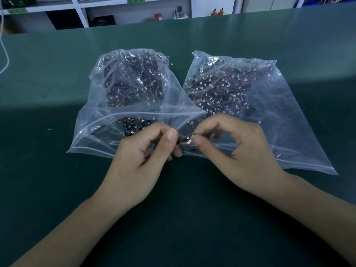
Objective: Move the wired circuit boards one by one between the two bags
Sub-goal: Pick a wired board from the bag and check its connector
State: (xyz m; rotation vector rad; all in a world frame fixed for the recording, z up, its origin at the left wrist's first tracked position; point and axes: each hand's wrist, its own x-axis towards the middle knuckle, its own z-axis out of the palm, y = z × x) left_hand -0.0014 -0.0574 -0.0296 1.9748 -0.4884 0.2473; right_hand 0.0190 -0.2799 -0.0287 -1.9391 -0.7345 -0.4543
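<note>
On the dark green bench mat [57, 170] in front of me lie two clear zip-top plastic bags, side by side and touching near their mouths: the left bag [100, 120], puffed up with its mouth gaping toward me, and the right bag [279, 120], lying flatter. Both hold a tangle of small dark wired circuit boards with white connectors and thin orange leads. Between the two mouths I hold one such board, the small dark wired circuit board [185, 141], lifted just above the bags' near edges. My left hand [142, 160] has its fingers curled, thumb and forefinger pinching the board's dark end; my right hand [238, 151] is likewise curled, thumb and forefinger nipping the white connector end. I judge the two-handed pinch serves to free this one piece from its neighbours and keep its lead from snagging, so that a single board passes across; which bag is its destination I cannot tell from this view. The open mouth of the left bag, held wide by its own stiffness, would admit or release a piece readily. The mat is scuffed, with a few pale specks. Beyond its far edge stand white shelving units [81, 10] with small items, too blurred to identify, and a pale cord [4, 54] hangs at the far left.
</note>
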